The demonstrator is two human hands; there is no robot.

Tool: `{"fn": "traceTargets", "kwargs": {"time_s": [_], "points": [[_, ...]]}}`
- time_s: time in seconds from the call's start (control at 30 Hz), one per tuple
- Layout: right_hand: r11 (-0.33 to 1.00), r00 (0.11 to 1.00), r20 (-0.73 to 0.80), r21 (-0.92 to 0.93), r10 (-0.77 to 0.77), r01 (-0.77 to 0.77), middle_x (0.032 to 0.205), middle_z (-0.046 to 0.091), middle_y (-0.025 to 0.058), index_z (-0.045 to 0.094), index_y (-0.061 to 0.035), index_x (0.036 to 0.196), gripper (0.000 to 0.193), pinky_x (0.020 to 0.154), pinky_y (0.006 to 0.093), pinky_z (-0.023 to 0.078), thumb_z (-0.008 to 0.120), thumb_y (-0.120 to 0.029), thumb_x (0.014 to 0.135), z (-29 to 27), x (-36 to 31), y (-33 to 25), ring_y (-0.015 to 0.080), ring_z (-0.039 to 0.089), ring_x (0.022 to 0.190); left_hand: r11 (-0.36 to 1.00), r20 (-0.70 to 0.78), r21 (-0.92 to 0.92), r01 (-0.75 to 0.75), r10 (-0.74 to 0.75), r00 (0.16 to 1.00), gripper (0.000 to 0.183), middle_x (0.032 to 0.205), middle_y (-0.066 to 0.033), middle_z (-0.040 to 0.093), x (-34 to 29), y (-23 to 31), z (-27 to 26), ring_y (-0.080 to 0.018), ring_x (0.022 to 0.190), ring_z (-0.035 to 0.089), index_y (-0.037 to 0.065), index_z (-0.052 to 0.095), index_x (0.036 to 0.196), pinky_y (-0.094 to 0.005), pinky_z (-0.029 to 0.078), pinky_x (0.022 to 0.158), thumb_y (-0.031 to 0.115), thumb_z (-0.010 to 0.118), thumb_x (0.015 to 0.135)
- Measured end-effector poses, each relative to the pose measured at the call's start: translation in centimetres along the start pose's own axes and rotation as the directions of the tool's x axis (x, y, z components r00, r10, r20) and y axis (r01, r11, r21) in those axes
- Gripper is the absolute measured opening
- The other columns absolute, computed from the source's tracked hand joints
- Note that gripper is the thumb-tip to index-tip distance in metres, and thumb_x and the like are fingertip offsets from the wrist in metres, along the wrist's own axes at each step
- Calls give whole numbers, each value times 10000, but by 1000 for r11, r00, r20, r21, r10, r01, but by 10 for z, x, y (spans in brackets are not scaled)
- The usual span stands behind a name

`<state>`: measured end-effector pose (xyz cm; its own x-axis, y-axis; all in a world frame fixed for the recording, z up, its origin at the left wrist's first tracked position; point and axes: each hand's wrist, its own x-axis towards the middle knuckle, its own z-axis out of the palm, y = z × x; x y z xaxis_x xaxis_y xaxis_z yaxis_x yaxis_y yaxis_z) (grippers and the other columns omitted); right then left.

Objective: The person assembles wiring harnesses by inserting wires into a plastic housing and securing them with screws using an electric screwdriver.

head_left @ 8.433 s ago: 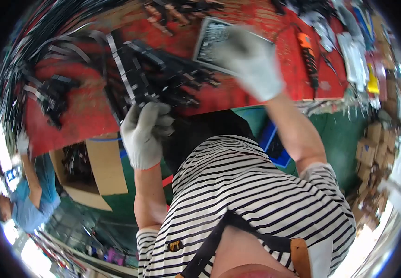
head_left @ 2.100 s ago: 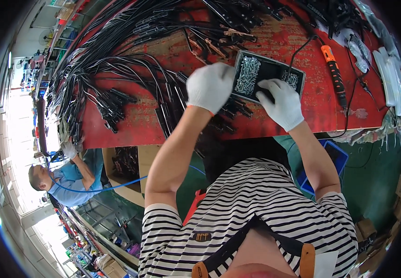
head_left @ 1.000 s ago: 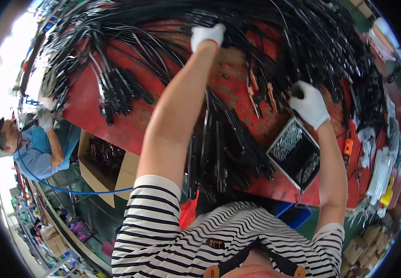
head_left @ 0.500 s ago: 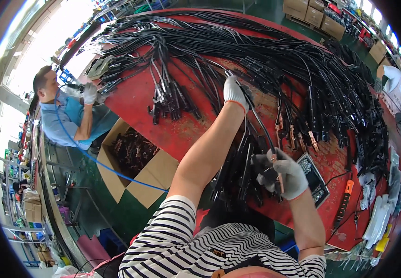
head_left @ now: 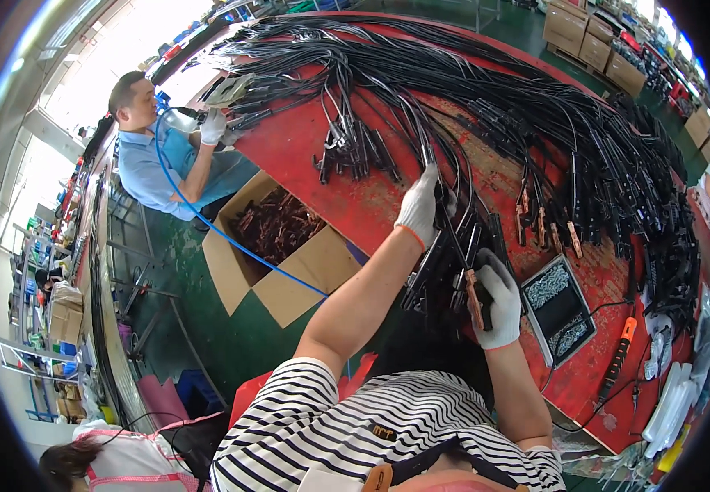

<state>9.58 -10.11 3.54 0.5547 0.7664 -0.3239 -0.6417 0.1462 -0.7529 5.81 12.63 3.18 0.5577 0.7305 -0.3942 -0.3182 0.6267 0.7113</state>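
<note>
While near hands [head_left: 501,307], screws [head_left: 548,284] in tray [head_left: 558,310]

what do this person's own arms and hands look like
The left hand and right hand wear white gloves; the right one looks greyish on the fingers, and the left cuff has an orange edge. Forearms are bare below short white sleeves with dark stripes.

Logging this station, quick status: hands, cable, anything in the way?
Left hand closed on black cable. Right hand at a copper-coloured end, grip unclear. Other cable ends bunched around the hands; silvery-parts tray close by on the right.
</note>
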Motion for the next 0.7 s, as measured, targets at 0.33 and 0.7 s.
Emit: {"fn": "traceTargets", "kwargs": {"time_s": [0.33, 0.7], "points": [[878, 929, -79, -365, -361, 310, 1306, 708, 126, 608, 50, 1439, 402, 989, 296, 543, 584, -160, 1097, -30, 11, 28, 164, 686, 1118, 969, 28, 209, -132, 129, 991, 296, 801, -38, 664, -61, -76, -5, -188, 629, 628, 132, 653, 1023, -310, 494, 547, 422, 606, 1066], [919, 928, -168, -278, -333, 280, 1095, 736, 63, 689, 85, 1305, 324, 857, 226, 510, 648, -102, 1043, -6, 4, 23, 71, 651, 954, 986, 38, 34, 161, -162, 986, 347, 790, -31, 662, -85, -80, -10, -172, 673, 625, 136, 658, 962, -334, 535, 623, 460, 616, 1077]]}}
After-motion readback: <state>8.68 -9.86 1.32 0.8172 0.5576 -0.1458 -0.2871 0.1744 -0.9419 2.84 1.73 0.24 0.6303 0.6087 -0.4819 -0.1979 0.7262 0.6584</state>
